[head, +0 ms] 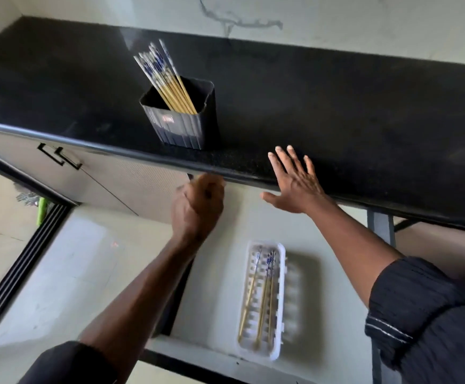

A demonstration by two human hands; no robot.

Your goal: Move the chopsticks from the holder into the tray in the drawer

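Note:
A black ribbed holder [183, 126] stands on the dark countertop [336, 106] near its front edge. Several yellow chopsticks [167, 81] with blue-and-white tops lean in it. Below, in the open drawer [217, 286], lies a white slotted tray [278, 289] with three chopsticks [264, 297] in it. My left hand [198, 209] hovers just under the counter edge with curled fingers and nothing visible in it. My right hand [295, 181] is spread flat with straight fingers over the counter's front edge, to the right of the holder.
Closed cabinet doors with black handles [59, 157] sit left of the drawer. A black metal frame leg [381, 228] stands under the counter on the right. A pale marbled wall [253, 20] backs the counter. Tiled floor shows at lower left.

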